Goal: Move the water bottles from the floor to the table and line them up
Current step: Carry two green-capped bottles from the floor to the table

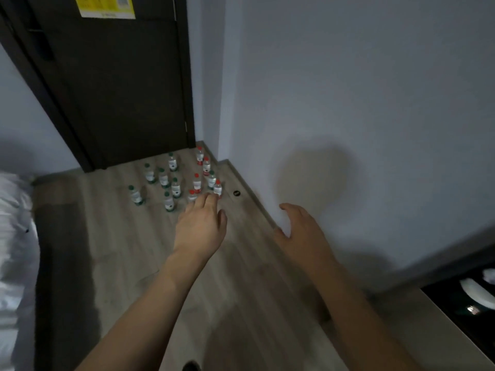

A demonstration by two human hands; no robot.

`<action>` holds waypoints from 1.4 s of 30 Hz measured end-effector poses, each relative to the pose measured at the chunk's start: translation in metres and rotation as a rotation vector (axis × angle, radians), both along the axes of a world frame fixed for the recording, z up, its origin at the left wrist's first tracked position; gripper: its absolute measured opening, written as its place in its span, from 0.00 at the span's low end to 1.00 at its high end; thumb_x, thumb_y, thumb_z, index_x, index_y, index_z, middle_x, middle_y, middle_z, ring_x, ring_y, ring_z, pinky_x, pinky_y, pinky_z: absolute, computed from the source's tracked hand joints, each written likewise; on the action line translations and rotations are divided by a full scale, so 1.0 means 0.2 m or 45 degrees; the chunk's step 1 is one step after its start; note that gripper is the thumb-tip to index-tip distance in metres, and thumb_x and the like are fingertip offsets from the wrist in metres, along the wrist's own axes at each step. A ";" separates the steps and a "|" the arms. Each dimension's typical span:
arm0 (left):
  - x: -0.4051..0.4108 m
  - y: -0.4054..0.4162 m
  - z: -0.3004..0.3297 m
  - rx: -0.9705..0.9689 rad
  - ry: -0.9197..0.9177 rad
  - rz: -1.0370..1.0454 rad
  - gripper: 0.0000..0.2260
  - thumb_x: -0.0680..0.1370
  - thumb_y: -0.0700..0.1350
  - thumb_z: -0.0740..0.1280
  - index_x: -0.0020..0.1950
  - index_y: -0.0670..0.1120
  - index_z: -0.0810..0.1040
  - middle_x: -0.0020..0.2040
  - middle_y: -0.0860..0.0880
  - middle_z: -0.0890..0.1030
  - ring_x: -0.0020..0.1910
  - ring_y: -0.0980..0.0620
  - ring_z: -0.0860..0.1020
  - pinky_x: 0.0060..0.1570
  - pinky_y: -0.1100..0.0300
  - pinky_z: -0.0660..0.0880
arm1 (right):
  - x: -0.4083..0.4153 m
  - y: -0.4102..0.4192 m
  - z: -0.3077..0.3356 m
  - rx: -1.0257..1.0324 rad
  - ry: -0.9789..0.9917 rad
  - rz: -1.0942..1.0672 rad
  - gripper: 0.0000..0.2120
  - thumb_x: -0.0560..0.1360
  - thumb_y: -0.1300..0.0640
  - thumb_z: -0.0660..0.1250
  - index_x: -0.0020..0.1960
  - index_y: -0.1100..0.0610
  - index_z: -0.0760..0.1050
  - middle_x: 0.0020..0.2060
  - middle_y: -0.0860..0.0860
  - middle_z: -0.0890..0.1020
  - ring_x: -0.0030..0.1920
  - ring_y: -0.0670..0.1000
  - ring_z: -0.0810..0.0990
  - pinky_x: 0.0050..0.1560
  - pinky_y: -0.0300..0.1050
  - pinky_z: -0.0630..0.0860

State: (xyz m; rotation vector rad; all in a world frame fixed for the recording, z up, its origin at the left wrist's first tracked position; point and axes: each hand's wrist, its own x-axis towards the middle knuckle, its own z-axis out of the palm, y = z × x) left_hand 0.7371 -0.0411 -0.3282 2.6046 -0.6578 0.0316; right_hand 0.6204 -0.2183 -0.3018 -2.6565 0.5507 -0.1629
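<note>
The water bottles (175, 180), green-capped and red-capped, are seen standing upright in a loose cluster on the floor (112, 253) near the dark door (117, 84) and the wall corner. They lie ahead of both hands. The left hand (199, 226), empty with relaxed fingers, is stretched nearer them, while the right hand (302, 231), open and empty, is held off by the wall (348, 103).

The water bottles (176, 180) stand clustered on the floor (128, 247) before the door (115, 84), beside the wall (348, 103).
</note>
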 end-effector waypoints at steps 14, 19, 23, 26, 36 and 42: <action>1.13 -0.09 -0.16 0.051 0.112 -0.067 0.18 0.82 0.50 0.58 0.70 0.46 0.70 0.66 0.45 0.74 0.62 0.43 0.74 0.57 0.48 0.74 | 1.14 -0.04 -0.16 0.135 0.089 -0.039 0.24 0.77 0.53 0.63 0.72 0.55 0.65 0.69 0.53 0.70 0.66 0.55 0.70 0.67 0.50 0.67; 1.60 -0.10 -0.10 0.056 0.036 0.001 0.18 0.82 0.51 0.60 0.70 0.46 0.71 0.66 0.45 0.74 0.62 0.45 0.75 0.56 0.51 0.73 | 1.61 -0.08 -0.13 0.187 0.026 0.002 0.23 0.77 0.51 0.64 0.70 0.54 0.68 0.66 0.53 0.73 0.64 0.54 0.73 0.64 0.50 0.70; 1.96 -0.10 -0.08 0.010 0.058 0.028 0.17 0.81 0.50 0.59 0.68 0.45 0.71 0.63 0.44 0.75 0.59 0.44 0.75 0.54 0.50 0.73 | 1.95 -0.07 -0.10 0.221 0.012 0.013 0.22 0.77 0.49 0.64 0.69 0.54 0.69 0.65 0.51 0.74 0.63 0.52 0.74 0.63 0.50 0.71; 2.20 -0.06 -0.11 0.002 0.091 0.022 0.18 0.81 0.49 0.60 0.69 0.44 0.71 0.64 0.43 0.75 0.60 0.44 0.75 0.55 0.50 0.74 | 2.20 -0.03 -0.12 0.224 0.029 0.018 0.21 0.77 0.51 0.64 0.68 0.54 0.70 0.64 0.52 0.75 0.62 0.52 0.74 0.61 0.50 0.72; 3.20 0.26 -0.11 -0.013 0.124 -0.053 0.15 0.82 0.48 0.60 0.66 0.43 0.72 0.62 0.43 0.75 0.57 0.44 0.76 0.53 0.54 0.71 | 3.07 0.29 -0.10 0.180 -0.003 -0.083 0.22 0.77 0.54 0.65 0.70 0.55 0.69 0.65 0.52 0.75 0.62 0.53 0.75 0.63 0.44 0.70; 3.70 0.32 -0.19 -0.004 0.212 -0.057 0.16 0.82 0.47 0.59 0.67 0.41 0.73 0.64 0.42 0.74 0.60 0.44 0.75 0.58 0.51 0.73 | 3.50 0.36 -0.16 0.201 -0.035 -0.083 0.20 0.75 0.59 0.67 0.66 0.58 0.74 0.59 0.52 0.79 0.56 0.51 0.78 0.53 0.37 0.71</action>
